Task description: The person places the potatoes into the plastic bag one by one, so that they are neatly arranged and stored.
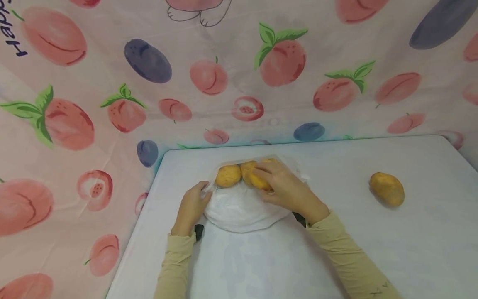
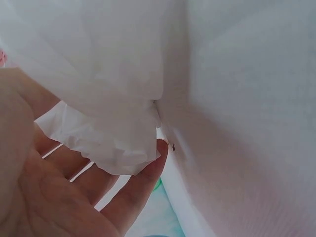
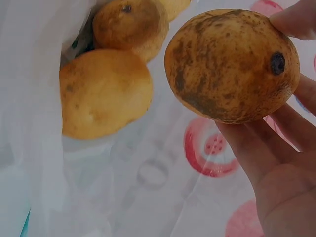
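A white plastic bag (image 1: 244, 211) lies on the table with its mouth toward the far side. My left hand (image 1: 192, 207) grips the bag's left edge, and crumpled plastic (image 2: 108, 143) sits between its thumb and fingers in the left wrist view. With thumb and fingertips my right hand (image 1: 281, 185) holds a yellow mango (image 3: 232, 66), brown-speckled with a dark stem scar, over the bag's mouth. Other yellow mangoes (image 3: 106, 94) rest inside the mouth, one of them (image 1: 228, 176) at its left side. The right hand partly hides those behind it in the head view.
Another mango (image 1: 387, 189) lies alone on the white table (image 1: 422, 249) to the right. A fruit-printed cloth (image 1: 224, 41) hangs behind and to the left of the table. Dark wrist straps (image 1: 199, 232) show at both wrists.
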Tool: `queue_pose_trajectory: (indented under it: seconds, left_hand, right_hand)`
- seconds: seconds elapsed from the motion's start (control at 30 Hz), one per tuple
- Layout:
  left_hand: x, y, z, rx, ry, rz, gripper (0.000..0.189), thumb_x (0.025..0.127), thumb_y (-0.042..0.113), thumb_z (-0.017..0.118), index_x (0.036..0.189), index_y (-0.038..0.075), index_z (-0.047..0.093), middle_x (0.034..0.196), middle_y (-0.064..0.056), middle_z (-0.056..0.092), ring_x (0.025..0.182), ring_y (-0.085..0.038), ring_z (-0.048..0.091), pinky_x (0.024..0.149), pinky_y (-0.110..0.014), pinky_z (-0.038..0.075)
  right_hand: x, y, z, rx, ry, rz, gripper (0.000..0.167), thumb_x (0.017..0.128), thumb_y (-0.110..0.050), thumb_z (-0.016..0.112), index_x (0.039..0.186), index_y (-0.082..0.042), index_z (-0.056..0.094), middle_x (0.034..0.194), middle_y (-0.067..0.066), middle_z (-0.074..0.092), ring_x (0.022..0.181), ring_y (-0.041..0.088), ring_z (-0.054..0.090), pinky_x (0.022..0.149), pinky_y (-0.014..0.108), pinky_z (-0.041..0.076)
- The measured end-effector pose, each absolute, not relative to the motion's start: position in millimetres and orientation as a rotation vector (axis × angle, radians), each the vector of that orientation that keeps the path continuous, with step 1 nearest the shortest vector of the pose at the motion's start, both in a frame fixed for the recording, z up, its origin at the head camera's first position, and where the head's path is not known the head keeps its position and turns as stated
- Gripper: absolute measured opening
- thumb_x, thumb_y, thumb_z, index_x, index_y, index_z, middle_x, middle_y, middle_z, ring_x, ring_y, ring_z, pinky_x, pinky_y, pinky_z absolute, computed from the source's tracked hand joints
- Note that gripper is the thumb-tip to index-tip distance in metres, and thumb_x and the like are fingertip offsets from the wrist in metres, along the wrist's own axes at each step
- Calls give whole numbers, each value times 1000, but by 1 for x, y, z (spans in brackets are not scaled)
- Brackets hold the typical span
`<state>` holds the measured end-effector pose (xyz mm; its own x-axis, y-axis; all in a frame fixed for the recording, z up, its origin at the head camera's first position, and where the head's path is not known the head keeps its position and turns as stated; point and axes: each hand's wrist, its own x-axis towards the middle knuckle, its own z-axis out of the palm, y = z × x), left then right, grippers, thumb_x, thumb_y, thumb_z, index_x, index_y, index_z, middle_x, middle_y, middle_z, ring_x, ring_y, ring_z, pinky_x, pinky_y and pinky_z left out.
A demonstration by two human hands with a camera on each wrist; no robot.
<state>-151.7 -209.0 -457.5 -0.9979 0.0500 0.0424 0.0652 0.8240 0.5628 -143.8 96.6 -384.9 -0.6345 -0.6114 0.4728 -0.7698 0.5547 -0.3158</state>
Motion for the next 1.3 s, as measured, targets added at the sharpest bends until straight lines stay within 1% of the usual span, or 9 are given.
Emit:
queue_pose_trajectory:
  seconds: [0.13, 0.27, 0.37, 0.5, 0.73, 1.1, 1.3]
  left_hand:
    - [-151, -209, -456, -92, -2979, -917, 39, 97, 21, 63, 133, 6, 59, 135, -16, 62, 127, -36, 56, 107, -52, 45]
    - [-151, -210, -454, -96, -2978, -910, 40, 98, 22, 63, 134, 5, 59, 134, -16, 62, 126, -37, 57, 106, -52, 45]
    - [-151, -210, -453, -98, -2977, -914, 40, 98, 22, 62, 134, 5, 58, 135, -16, 62, 126, -37, 57, 106, -52, 45]
    - [-150, -209, -454, -88, -2984, -915, 40, 98, 22, 62, 134, 5, 58, 136, -16, 61, 127, -37, 56, 107, -53, 44]
    - [-150, -207, -455, -76, -2991, -924, 40, 98, 22, 62, 135, 6, 58, 137, -17, 60, 128, -37, 55, 108, -53, 43]
    - [-150, -207, -455, -78, -2997, -942, 40, 98, 21, 62, 135, 5, 58, 137, -16, 60, 130, -36, 54, 109, -52, 42]
    - [-150, -207, -454, -69, -3006, -937, 41, 99, 22, 62, 135, 5, 57, 138, -16, 59, 131, -35, 53, 110, -51, 42]
  right_hand:
    - [-143, 89, -387, 1165, -2487, 729, 51, 78, -4, 75, 127, 3, 63, 134, 20, 59, 123, 35, 55, 101, 45, 51]
    - [-145, 81, -389, 1212, -2462, 741, 50, 79, -4, 75, 127, 1, 64, 134, 16, 59, 124, 30, 55, 101, 38, 52]
    - [-147, 76, -392, 1237, -2436, 739, 50, 78, -4, 75, 126, 1, 64, 133, 16, 59, 124, 29, 55, 100, 36, 52]
    - [-146, 72, -395, 1247, -2433, 725, 51, 77, -5, 76, 126, 1, 64, 131, 17, 60, 122, 30, 57, 99, 38, 53]
    - [-147, 64, -399, 1251, -2473, 721, 49, 78, -7, 75, 126, -2, 65, 130, 14, 61, 119, 26, 59, 99, 35, 53]
    - [-146, 52, -406, 1310, -2544, 719, 50, 81, -9, 70, 131, -5, 62, 136, 12, 58, 126, 26, 54, 100, 34, 52]
    - [-148, 44, -410, 1373, -2515, 718, 48, 81, -7, 70, 128, -4, 63, 134, 13, 58, 123, 28, 56, 99, 35, 52]
